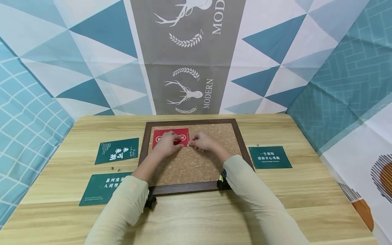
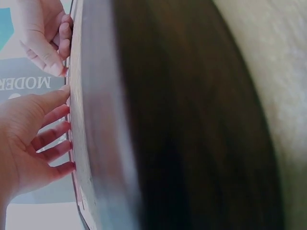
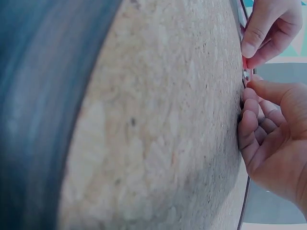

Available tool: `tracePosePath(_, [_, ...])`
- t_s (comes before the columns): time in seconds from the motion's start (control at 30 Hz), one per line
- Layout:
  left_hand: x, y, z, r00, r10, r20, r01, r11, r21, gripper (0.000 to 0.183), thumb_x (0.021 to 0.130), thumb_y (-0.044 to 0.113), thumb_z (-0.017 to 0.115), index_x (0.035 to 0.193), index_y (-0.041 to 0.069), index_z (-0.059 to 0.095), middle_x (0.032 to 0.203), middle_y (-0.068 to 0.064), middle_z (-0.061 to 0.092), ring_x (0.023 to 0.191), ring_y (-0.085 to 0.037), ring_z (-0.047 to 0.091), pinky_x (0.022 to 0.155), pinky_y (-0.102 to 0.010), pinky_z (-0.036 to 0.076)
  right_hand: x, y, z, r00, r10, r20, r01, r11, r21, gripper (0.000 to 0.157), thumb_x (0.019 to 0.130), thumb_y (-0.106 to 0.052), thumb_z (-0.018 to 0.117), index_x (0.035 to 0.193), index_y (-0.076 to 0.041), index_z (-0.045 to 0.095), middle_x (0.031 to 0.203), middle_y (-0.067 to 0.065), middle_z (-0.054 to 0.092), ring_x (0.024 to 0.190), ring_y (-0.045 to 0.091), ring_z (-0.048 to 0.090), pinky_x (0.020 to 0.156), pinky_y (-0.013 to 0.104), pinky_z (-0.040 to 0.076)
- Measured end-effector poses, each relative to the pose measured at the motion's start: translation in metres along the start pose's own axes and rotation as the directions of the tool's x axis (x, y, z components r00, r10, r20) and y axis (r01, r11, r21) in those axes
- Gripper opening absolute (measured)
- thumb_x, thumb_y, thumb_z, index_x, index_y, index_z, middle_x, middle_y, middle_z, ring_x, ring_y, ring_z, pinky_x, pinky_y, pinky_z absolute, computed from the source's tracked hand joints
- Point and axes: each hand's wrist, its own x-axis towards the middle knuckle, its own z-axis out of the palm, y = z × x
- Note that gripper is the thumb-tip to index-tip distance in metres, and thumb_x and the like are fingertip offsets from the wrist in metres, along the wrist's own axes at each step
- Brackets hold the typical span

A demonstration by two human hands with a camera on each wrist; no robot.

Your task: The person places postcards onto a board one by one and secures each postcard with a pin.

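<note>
Red, rectangular card with pale printing [image 1: 185, 132] lies near the far left corner of the brown-framed cork board [image 1: 196, 166], toward the far edge of the pale wooden desk [image 1: 196, 217]. The left hand [image 1: 167, 144] rests on it, fingers apart; the right hand [image 1: 204, 141] pinches a small shiny pin-like piece [image 1: 188, 145] at the card's near right corner. Fixing that corner seems the step in hand; the next move likely calls for steadying the card and pressing straight into the cork.
</note>
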Motion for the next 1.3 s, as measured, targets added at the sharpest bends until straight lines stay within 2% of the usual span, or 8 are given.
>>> tracePosePath(0.37, [0.0003, 0.0003, 0.0004, 1.0, -0.007, -0.005, 0.007, 1.0, -0.005, 0.037, 0.083, 0.024, 0.07, 0.114, 0.004, 0.066, 0.113, -0.014, 0.059, 0.112, -0.031, 0.051, 0.099, -0.044, 0.042, 0.0011, -0.0008, 0.0015, 1.0, 0.02, -0.006, -0.02, 1.0, 0.001, 0.015, 0.093, -0.018, 0.057, 0.089, -0.005, 0.063, 0.064, -0.001, 0.05, 0.05, 0.008, 0.044, 0.044, 0.02, 0.039])
tracePosePath(0.97, [0.0016, -0.0005, 0.0006, 1.0, 0.018, -0.009, -0.018, 1.0, 0.009, 0.037, 0.084, 0.024, 0.07, 0.114, 0.002, 0.066, 0.112, -0.015, 0.059, 0.11, -0.032, 0.051, 0.098, -0.044, 0.043, 0.0021, -0.0025, 0.0019, 1.0, 0.025, -0.006, -0.025, 0.999, -0.024, 0.015, 0.095, -0.016, 0.055, 0.085, -0.006, 0.061, 0.064, 0.0, 0.049, 0.049, 0.008, 0.043, 0.044, 0.019, 0.038])
tracePosePath(1.3, [0.0033, -0.0023, 0.002, 1.0, 0.01, 0.001, -0.01, 1.0, 0.002, 0.039, 0.084, 0.024, 0.07, 0.116, 0.003, 0.065, 0.114, -0.015, 0.059, 0.111, -0.032, 0.051, 0.099, -0.044, 0.043, 0.005, -0.0013, 0.0017, 1.0, 0.02, 0.005, -0.019, 0.998, -0.054, 0.019, 0.093, -0.021, 0.058, 0.078, -0.01, 0.06, 0.061, -0.001, 0.049, 0.048, 0.009, 0.044, 0.043, 0.02, 0.039])
